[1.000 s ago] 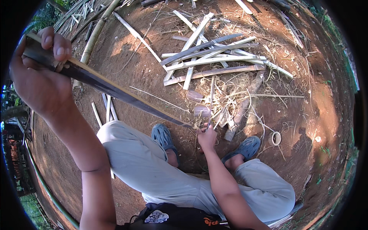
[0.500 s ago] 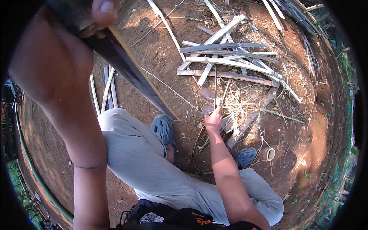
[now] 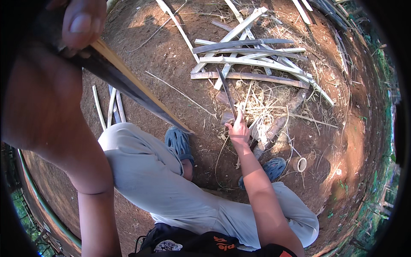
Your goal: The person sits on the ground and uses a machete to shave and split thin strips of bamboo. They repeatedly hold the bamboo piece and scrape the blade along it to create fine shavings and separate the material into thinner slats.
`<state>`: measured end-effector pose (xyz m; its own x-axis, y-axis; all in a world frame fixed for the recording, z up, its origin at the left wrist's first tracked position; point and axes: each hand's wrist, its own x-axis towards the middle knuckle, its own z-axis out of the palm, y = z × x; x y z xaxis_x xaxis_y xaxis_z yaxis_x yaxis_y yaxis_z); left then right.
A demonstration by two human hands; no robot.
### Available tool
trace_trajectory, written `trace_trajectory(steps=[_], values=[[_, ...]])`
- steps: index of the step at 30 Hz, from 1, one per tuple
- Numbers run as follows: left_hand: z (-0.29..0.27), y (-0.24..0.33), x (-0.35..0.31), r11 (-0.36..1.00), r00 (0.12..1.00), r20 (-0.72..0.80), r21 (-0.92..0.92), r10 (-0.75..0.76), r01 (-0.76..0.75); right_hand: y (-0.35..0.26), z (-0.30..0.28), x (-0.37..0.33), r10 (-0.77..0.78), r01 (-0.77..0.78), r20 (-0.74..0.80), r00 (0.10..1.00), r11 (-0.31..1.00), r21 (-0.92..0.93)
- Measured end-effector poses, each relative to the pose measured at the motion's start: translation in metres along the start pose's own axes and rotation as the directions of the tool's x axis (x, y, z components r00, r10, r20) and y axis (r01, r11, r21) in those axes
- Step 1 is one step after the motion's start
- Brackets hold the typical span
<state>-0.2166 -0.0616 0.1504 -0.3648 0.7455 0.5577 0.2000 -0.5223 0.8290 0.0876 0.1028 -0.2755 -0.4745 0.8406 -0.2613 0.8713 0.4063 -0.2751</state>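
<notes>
Raised close at the upper left, my left hand (image 3: 55, 81) is closed around a split bamboo strip (image 3: 132, 88), dark on one side and pale along its cut edge. The strip slants down to the right, its far end above my left shoe. My right hand (image 3: 239, 132) is lower, over the ground between my feet, and grips a knife. The knife's thin dark blade (image 3: 227, 91) points away and slightly left; its handle is mostly hidden by the fingers. Blade and bamboo strip are apart. Beside the right hand lie pale curly shavings (image 3: 263, 113) and a thick log piece (image 3: 280, 122).
Crossed bamboo strips (image 3: 257, 62) lie in a pile beyond my right hand. More strips (image 3: 112, 107) rest on the soil beyond my left knee. Blue clogs (image 3: 179, 143) are on my feet. A small pale ring (image 3: 302, 164) sits right of the right foot. A green hose (image 3: 40, 197) curves along the left.
My left hand and the bamboo strip have shifted left and slightly down in the picture. The knife blade has tilted from nearly upright to leaning left.
</notes>
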Motion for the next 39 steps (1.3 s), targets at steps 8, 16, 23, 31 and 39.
trace_trajectory(steps=[8, 16, 23, 31, 39], values=[[0.004, 0.001, -0.001, 1.000, 0.999, 0.033, 0.001, 0.023, -0.023, 0.014, 0.013, 0.000, -0.101, 0.107, -0.120, 0.988, 0.993, 0.040], [0.012, -0.002, -0.004, 0.995, 0.991, 0.096, -0.030, 0.093, -0.091, 0.007, 0.007, 0.019, -0.006, 0.028, -0.166, 0.986, 0.991, 0.131], [0.019, -0.004, -0.003, 0.989, 0.981, 0.132, -0.057, 0.140, -0.134, -0.005, -0.011, 0.038, 0.063, -0.066, 0.021, 0.998, 0.982, 0.180], [0.025, -0.005, -0.002, 0.984, 0.974, 0.151, -0.085, 0.166, -0.155, -0.006, -0.023, 0.047, 0.097, -0.123, 0.165, 0.982, 0.980, 0.158], [0.030, -0.002, -0.001, 0.977, 0.960, 0.193, -0.119, 0.200, -0.180, -0.001, -0.016, 0.045, 0.049, -0.083, 0.144, 0.988, 0.967, 0.239]])
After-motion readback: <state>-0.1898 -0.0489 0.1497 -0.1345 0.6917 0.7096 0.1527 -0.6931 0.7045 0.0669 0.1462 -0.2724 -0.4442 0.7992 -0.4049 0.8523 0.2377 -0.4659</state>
